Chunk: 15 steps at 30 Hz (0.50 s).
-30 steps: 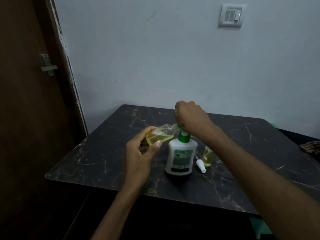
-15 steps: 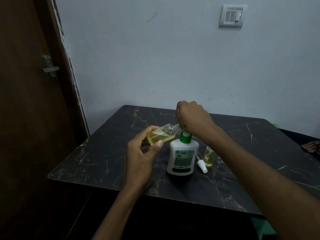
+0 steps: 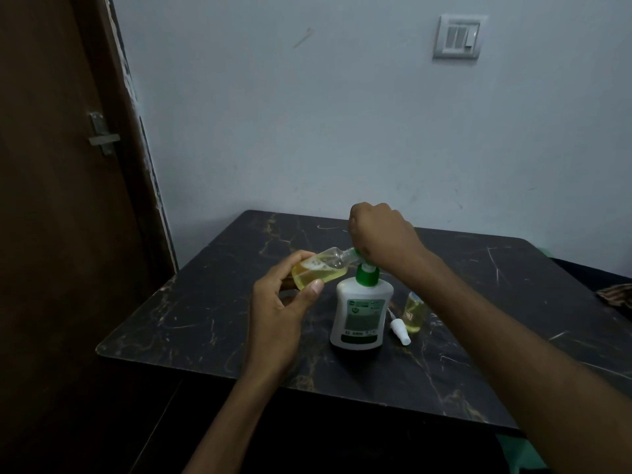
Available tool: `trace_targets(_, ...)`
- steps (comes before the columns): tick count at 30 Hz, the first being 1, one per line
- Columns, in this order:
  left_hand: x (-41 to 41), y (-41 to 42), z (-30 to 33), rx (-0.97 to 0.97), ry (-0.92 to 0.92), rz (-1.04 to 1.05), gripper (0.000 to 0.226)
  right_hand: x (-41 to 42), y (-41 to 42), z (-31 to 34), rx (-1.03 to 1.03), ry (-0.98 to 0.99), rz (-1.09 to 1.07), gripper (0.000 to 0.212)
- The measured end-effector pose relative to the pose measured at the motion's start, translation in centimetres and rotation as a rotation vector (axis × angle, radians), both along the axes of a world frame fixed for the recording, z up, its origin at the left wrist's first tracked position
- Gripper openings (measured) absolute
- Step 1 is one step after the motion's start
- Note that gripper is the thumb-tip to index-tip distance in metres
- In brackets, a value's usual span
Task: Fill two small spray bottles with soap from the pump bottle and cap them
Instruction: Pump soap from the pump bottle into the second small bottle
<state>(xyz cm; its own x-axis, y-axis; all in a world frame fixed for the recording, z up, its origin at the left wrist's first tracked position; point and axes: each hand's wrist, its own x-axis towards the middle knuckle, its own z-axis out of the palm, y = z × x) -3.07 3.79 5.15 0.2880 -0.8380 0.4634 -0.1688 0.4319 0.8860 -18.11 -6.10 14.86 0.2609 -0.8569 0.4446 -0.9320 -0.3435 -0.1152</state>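
A white pump bottle (image 3: pixel 360 313) with a green collar stands mid-table. My right hand (image 3: pixel 379 239) sits curled over its green pump head, which is mostly hidden. My left hand (image 3: pixel 284 302) grips a small clear spray bottle (image 3: pixel 321 270), tilted on its side, its mouth against the pump's nozzle; yellow soap partly fills it. A second small bottle (image 3: pixel 414 311) with yellow soap stands upright to the right of the pump bottle, partly behind my right forearm. A white spray cap (image 3: pixel 400 331) lies on the table between them.
The dark marble-patterned table (image 3: pixel 205 323) stands against a pale wall, with a brown door (image 3: pixel 61 200) close on the left. A patterned cloth (image 3: pixel 617 295) lies at the far right edge. A green object (image 3: pixel 523 453) shows below the table's front right.
Both hands keep their hold on the small bottle and the pump head. The pump collar shows slightly more below my right hand. The view has shifted a little.
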Motion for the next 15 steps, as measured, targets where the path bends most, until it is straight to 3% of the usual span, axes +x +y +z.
trace_targets(8,0.3,0.0,0.7,-0.017,-0.024,-0.014,0.037,-0.1,-0.1,1.0,-0.050,0.030,-0.026,0.006)
trace_targets(15,0.1,-0.1,0.1,-0.005,-0.025,0.008,0.035,-0.1,-0.4,-0.2,0.023,-0.010,-0.012,0.009)
